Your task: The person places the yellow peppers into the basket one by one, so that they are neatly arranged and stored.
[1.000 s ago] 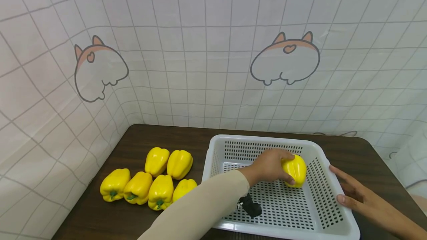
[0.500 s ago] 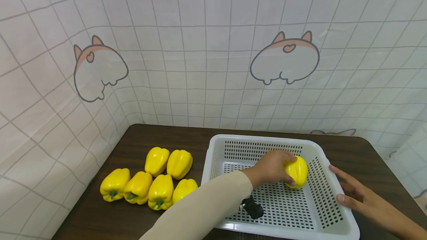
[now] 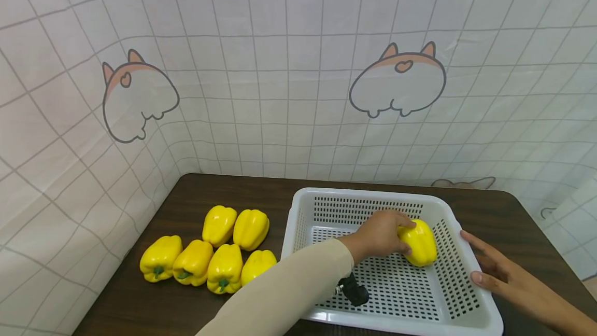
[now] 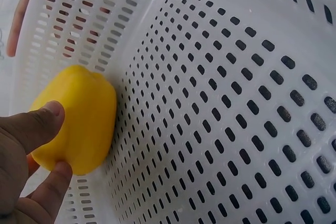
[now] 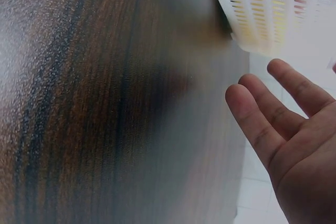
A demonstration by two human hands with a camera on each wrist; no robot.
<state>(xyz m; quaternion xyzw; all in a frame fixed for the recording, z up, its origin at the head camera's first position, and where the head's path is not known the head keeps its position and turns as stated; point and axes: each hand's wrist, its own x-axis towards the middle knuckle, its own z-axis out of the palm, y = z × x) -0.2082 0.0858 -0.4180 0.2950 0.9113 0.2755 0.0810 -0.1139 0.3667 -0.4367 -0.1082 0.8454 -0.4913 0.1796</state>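
In the head view, my left hand (image 3: 383, 233) reaches into the white plastic basket (image 3: 326, 317). It holds a yellow bell pepper (image 3: 423, 243) low by the basket's right wall. The left wrist view shows the thumb and a finger against the near side of this bell pepper (image 4: 86, 121), part of another finger beyond it. Outside the basket, my right hand (image 3: 506, 274) has its fingertips and thumb at the right rim. Seen from the right wrist, that hand (image 5: 294, 129) has fairly straight fingers and nothing in its grasp.
Several yellow bell peppers (image 3: 225, 268) lie on the dark wooden table (image 3: 186, 310) left of the basket; my left sleeve (image 3: 284, 287) partly covers one. A black strap-like piece (image 3: 354, 290) shows below the left wrist. A white gridded curtain (image 3: 261, 66) stands behind the table.
The bell pepper in my left hand has shifted slightly right and tilted toward the basket's right wall. My left hand has moved a little right; the right hand stays in place.
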